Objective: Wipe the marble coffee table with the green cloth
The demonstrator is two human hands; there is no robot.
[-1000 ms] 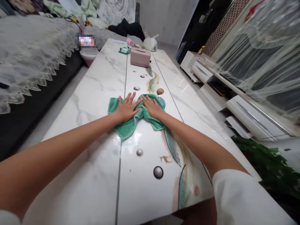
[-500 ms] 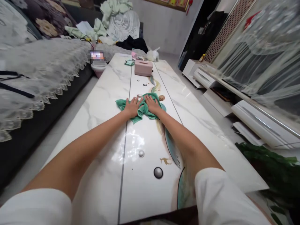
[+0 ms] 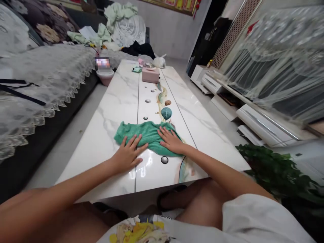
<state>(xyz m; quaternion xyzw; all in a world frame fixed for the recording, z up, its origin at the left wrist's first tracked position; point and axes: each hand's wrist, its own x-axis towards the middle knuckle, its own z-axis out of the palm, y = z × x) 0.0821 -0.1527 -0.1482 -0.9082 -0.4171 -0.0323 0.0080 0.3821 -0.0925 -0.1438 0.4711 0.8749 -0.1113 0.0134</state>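
Observation:
A green cloth [image 3: 144, 131] lies spread and wrinkled across the near part of a glossy white table [image 3: 106, 121] with a painted leaf-and-bubble pattern. My left hand [image 3: 128, 153] rests at the cloth's lower left edge, fingers spread, fingertips on the fabric and the palm over the tabletop. Flat on the right part of the cloth lies my right hand [image 3: 172, 139], its fingers stretched out. Neither hand grips the fabric.
A pink box [image 3: 150, 75] stands toward the table's far end, beside a small green packet [image 3: 137, 69] and a white plastic bag [image 3: 159, 61]. A lace-covered sofa [image 3: 50, 71] runs along the left. At right are a white cabinet [image 3: 255, 118] and a leafy plant [image 3: 273, 165].
Both hands and the cloth have come back toward me along the table. The cloth, bunched before, is now spread wider. My left hand has shifted to its lower left edge.

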